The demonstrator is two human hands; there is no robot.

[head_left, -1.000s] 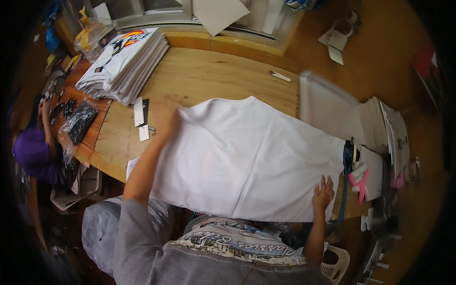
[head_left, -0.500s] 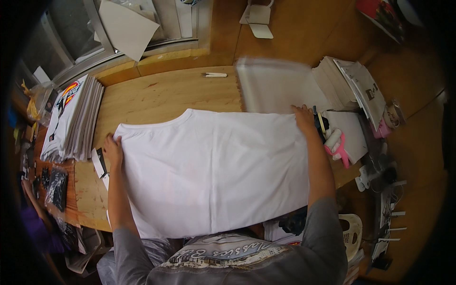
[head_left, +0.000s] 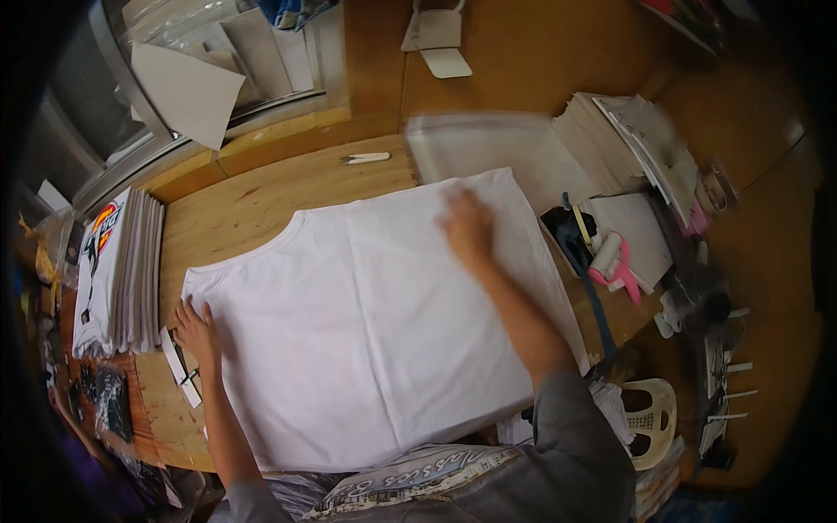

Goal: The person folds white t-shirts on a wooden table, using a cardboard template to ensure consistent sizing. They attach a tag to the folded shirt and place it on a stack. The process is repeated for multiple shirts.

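A white T-shirt [head_left: 375,331] lies spread over the wooden table, a crease running down its middle and its neckline toward the left. My left hand [head_left: 199,331] rests on its left edge just below the neckline, fingers apart. My right hand [head_left: 466,228], blurred by motion, is flat over the upper right part of the fabric, inside its right edge. Partly under the shirt beside my left hand is a black-and-white hang tag [head_left: 180,368].
A stack of folded white shirts [head_left: 122,270] stands at left. White thread snips [head_left: 366,159] lie at the back. Clear plastic bags [head_left: 488,148], stacked card [head_left: 602,144] and a pink-handled lint roller [head_left: 617,263] are at right. Another person's arm [head_left: 65,410] shows far left.
My right hand has left the shirt's right edge and moved inward over the fabric. The shirt now lies further left, uncovering a dark strap by the lint roller. My left hand stays at its edge.
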